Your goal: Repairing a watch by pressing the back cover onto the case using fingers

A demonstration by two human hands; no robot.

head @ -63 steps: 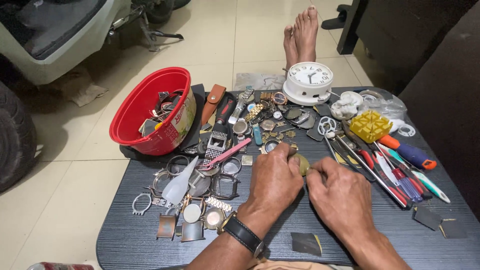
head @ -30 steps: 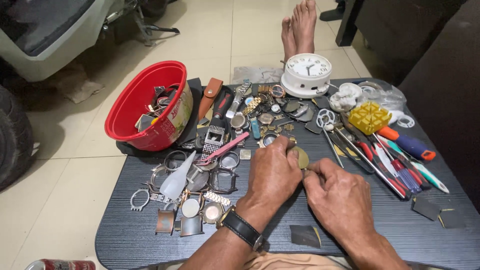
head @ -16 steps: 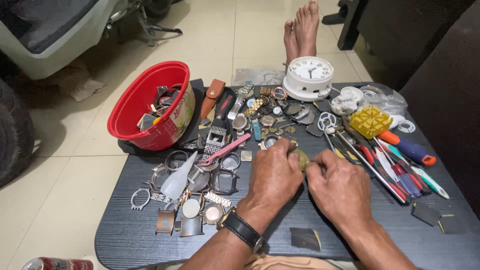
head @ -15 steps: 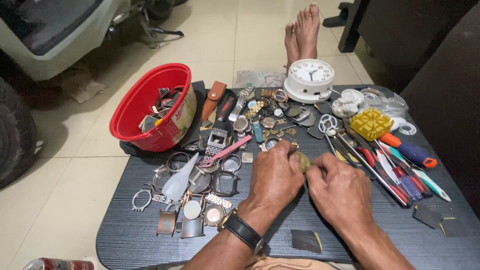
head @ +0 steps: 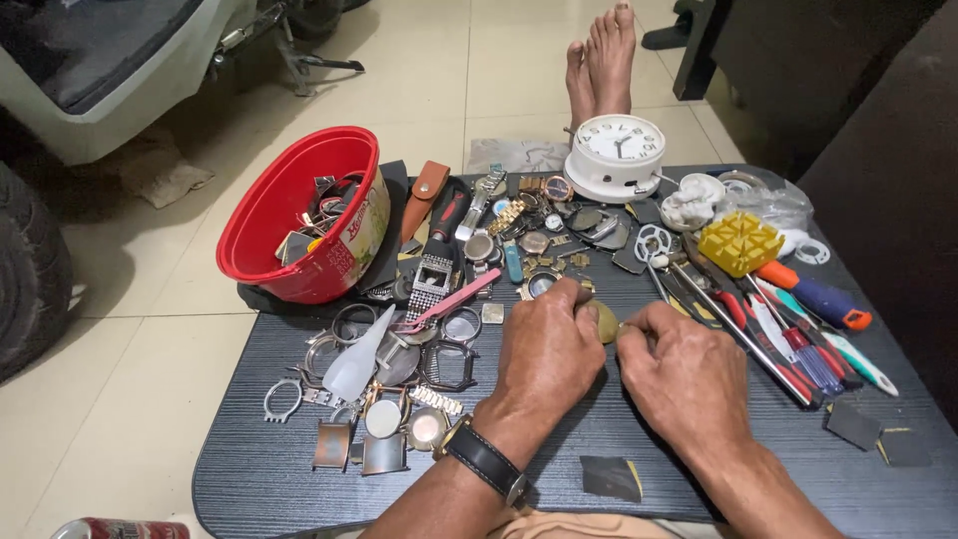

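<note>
Nearest, a wristwatch [head: 486,461] sits on the left wrist. Both hands rest on a dark table [head: 249,469]. The left hand [head: 547,351] curls its fingers around a small brass-coloured disc [head: 605,321], which peeks out at the fingertips. The right hand [head: 685,374] is closed too, its fingertips meeting the disc's edge; whether it holds a tool cannot be told. Left lie watch cases [head: 399,419] and pink tweezers [head: 449,299]. Right lie screwdrivers [head: 798,329]. Farther off stand a red bowl [head: 299,215], a white clock [head: 616,155] and bare feet [head: 601,65].
</note>
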